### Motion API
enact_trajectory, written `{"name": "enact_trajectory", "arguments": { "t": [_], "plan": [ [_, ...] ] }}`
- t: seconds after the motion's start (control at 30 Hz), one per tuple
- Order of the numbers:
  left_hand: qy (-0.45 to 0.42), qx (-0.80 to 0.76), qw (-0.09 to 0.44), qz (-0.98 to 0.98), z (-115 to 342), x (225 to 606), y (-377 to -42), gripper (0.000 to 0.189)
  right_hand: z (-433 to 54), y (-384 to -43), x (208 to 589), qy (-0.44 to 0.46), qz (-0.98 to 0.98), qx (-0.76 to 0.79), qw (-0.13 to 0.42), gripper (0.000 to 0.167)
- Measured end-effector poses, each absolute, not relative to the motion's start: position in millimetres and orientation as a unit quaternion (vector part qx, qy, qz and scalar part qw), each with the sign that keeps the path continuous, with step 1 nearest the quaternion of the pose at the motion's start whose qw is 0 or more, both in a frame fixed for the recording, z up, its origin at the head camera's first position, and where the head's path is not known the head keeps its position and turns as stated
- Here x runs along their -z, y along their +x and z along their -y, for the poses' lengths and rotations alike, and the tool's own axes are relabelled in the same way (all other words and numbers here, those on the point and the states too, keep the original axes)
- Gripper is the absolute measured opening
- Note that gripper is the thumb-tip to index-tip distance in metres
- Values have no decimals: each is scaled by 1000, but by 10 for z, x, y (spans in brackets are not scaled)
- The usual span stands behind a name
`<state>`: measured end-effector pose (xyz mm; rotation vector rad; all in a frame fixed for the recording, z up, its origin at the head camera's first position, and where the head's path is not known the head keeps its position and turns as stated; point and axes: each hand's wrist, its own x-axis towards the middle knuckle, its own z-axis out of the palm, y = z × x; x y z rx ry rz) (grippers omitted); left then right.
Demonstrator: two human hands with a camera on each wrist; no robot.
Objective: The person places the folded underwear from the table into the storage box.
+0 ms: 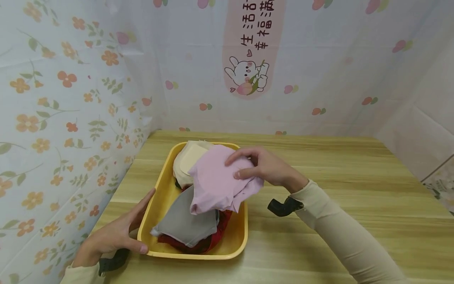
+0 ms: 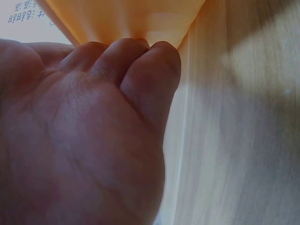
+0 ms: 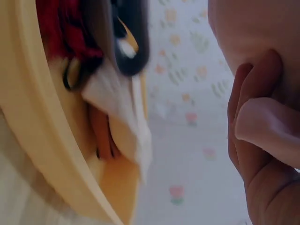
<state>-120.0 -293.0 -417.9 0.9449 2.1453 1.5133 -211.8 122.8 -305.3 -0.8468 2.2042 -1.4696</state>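
My right hand [image 1: 266,165] holds a folded piece of pink cloth [image 1: 213,173] between thumb and fingers, above the right part of a yellow plastic tub [image 1: 195,256]. Its lower edge hangs loose and overlaps a grey cloth [image 1: 189,227] in the head view. Under the grey one lies a red and dark cloth [image 1: 221,228]. A cream cloth [image 1: 191,156] sits at the tub's far end. My left hand [image 1: 118,232] rests against the outside of the tub at its near left corner, thumb at the rim; its fingers [image 2: 147,70] touch the outer wall.
The tub stands on a wood-grain table [image 1: 337,189]. A floral sheet [image 1: 67,118] hangs close on the left, and a printed sheet [image 1: 319,71] forms the back. Black wrist mounts [image 1: 283,207] stick out from both sleeves.
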Motion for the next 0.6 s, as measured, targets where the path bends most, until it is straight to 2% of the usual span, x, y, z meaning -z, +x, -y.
{"name": "enact_trajectory", "arguments": {
  "t": [0.17,0.37,0.6],
  "plan": [
    [330,-531,175,-761,2949,4186,-1193,119,-970,-2077,3182,-330,-798,472,177,24],
    [331,-530,175,-761,2961,4177,-1184,119,-671,-2021,3294,-355,-789,458,201,22],
    [335,-529,177,-760,2943,4180,-1203,120,-532,-1938,3412,-383,-787,439,202,23]
  ]
}}
